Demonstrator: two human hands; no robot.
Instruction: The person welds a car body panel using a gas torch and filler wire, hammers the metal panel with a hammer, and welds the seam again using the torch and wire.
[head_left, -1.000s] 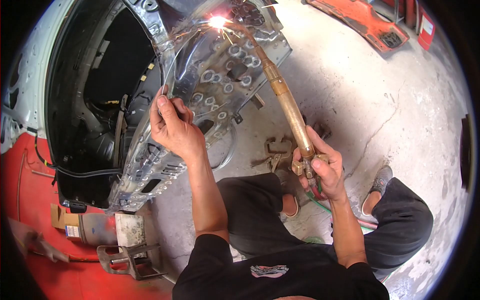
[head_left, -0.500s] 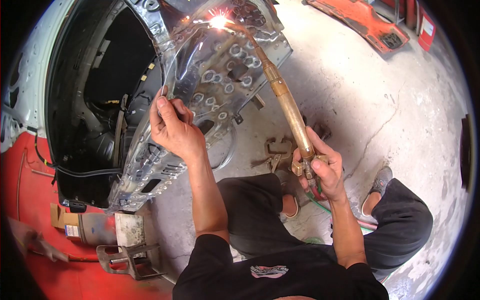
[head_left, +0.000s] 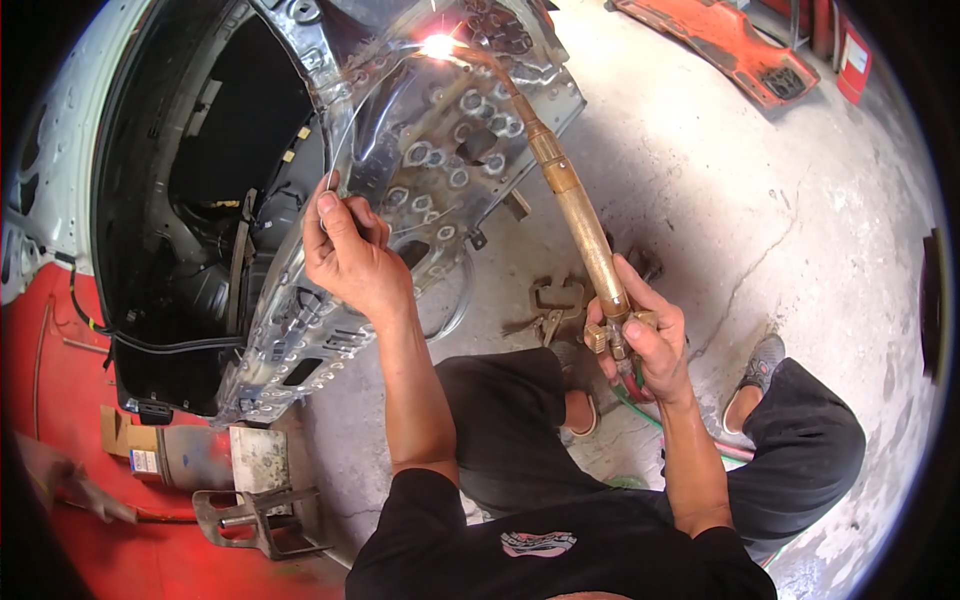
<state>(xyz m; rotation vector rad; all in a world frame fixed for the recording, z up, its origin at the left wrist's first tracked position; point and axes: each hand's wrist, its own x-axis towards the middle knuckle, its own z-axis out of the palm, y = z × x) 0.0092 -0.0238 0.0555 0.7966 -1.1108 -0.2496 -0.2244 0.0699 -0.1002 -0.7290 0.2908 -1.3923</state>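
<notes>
My left hand [head_left: 350,245] is closed, pinching a thin filler wire [head_left: 350,125] between thumb and fingers. The wire curves up toward a bright glow on the metal car body panel [head_left: 440,160], and a loose coil of it hangs below the hand. My right hand [head_left: 650,335] is wrapped round the valve end of a brass welding torch [head_left: 585,220]. The torch's bent tip reaches the glowing spot, where a few sparks fly. Round weld marks dot the bare panel. Glare hides the exact point where wire, flame and metal meet.
A C-shaped clamp [head_left: 560,300] lies on the concrete floor between my feet. Green and red hoses [head_left: 645,415] trail from the torch. An orange metal part [head_left: 720,45] lies at the upper right. Another metal clamp [head_left: 265,525] and a cylinder [head_left: 200,458] are at the lower left.
The spray of sparks at the glowing spot is smaller. My left hand has shifted very slightly to the right with the wire; the torch stays nearly still.
</notes>
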